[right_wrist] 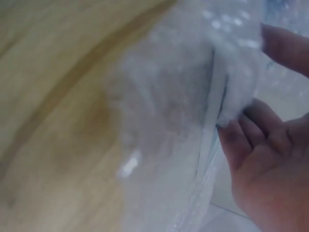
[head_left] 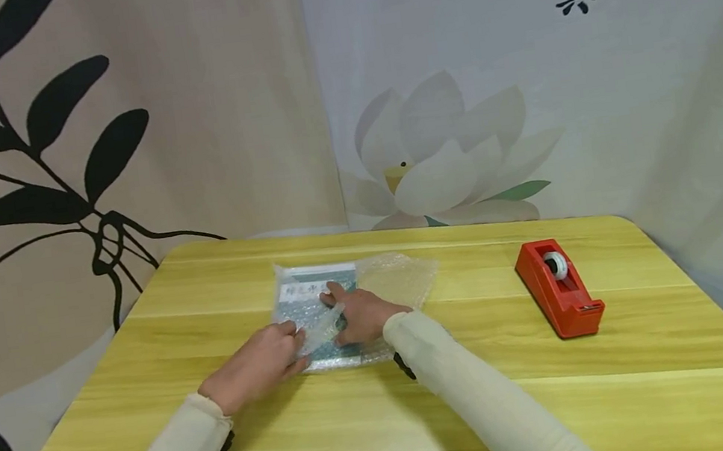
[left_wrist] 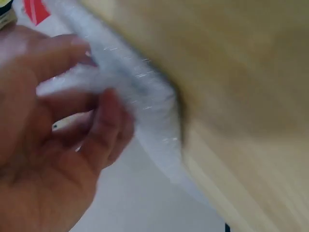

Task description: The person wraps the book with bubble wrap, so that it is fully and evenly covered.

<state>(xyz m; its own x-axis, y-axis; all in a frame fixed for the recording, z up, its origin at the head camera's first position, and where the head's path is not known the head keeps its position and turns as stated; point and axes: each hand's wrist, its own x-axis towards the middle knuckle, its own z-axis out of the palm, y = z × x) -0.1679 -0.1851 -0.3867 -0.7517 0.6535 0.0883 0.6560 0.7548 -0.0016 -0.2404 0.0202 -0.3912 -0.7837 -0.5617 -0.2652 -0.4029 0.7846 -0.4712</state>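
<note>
A flat book (head_left: 295,291) with a blue and white cover lies inside clear bubble wrap (head_left: 402,277) at mid-table. At its near left side my left hand (head_left: 259,362) pinches a loose flap of the wrap between curled fingers. In the left wrist view the left hand (left_wrist: 63,125) is blurred beside the wrapped edge. My right hand (head_left: 366,315) rests on top of the package with its fingers spread. In the right wrist view the right hand (right_wrist: 270,154) touches the bubble wrap (right_wrist: 159,96) near the book's edge, thumb held apart from the fingers. The fingertips are partly hidden.
A red tape dispenser (head_left: 555,292) with a white roll of tape (head_left: 556,265) stands on the right of the wooden table (head_left: 492,405). Behind the table hangs a printed cloth (head_left: 238,105).
</note>
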